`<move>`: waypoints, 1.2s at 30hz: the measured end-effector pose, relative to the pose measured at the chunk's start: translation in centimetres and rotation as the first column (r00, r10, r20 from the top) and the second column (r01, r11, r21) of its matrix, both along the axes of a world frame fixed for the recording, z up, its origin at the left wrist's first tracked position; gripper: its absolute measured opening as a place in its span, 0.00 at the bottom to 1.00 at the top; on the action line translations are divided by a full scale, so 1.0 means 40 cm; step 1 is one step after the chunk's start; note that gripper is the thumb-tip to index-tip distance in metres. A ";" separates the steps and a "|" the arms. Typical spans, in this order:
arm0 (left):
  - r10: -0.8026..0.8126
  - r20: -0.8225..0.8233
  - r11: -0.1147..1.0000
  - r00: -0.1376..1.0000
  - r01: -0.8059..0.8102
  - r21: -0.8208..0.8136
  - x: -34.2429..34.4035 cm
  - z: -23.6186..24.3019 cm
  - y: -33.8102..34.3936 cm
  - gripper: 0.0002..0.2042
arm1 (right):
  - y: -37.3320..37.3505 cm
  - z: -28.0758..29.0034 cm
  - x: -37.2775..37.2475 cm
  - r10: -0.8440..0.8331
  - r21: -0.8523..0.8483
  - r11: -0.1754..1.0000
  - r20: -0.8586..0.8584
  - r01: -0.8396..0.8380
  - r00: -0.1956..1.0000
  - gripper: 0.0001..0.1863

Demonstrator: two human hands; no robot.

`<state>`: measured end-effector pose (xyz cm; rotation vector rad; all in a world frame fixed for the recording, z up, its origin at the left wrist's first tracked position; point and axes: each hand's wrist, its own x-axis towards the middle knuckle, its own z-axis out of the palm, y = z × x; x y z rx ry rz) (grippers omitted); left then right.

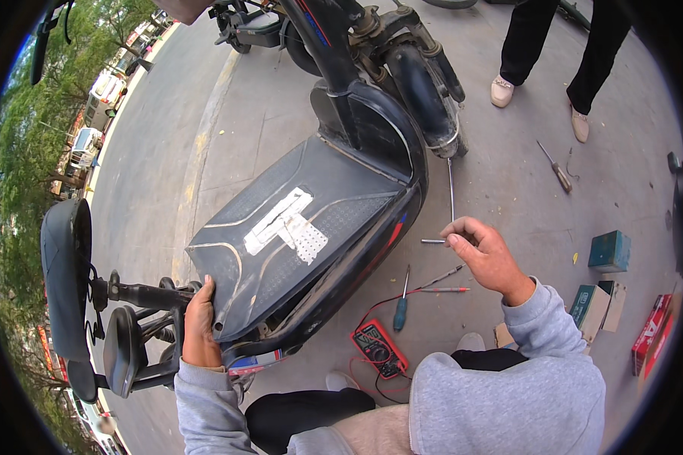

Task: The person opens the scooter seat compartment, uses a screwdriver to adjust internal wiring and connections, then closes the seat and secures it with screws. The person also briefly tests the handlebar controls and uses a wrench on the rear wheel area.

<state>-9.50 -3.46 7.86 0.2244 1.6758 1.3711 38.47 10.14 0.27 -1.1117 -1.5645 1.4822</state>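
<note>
A dark electric scooter [334,189] leans over on the pavement in front of me. My left hand [199,324] grips the rear edge of its black footboard panel [281,258], which has white tape patches stuck on it. To the right of the scooter, my right hand [487,256] is raised above the ground and pinches a thin L-shaped metal key [451,189]. The key's long arm points up toward the front wheel fork [432,106]. Grey sleeves cover both of my forearms.
A red multimeter [379,349] with leads, a blue-handled screwdriver [400,311] and thin probes [442,288] lie by my knees. Another screwdriver [558,174] lies further off. Small boxes [609,251] sit at right. Another person's legs [546,53] stand at the top. The scooter seat [67,277] is at left.
</note>
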 end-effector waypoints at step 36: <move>0.027 -0.608 0.999 0.794 -0.041 -0.010 0.068 -0.056 -0.016 0.21 | 0.054 0.089 -0.231 0.062 0.709 0.632 0.354 -0.311 0.933 0.22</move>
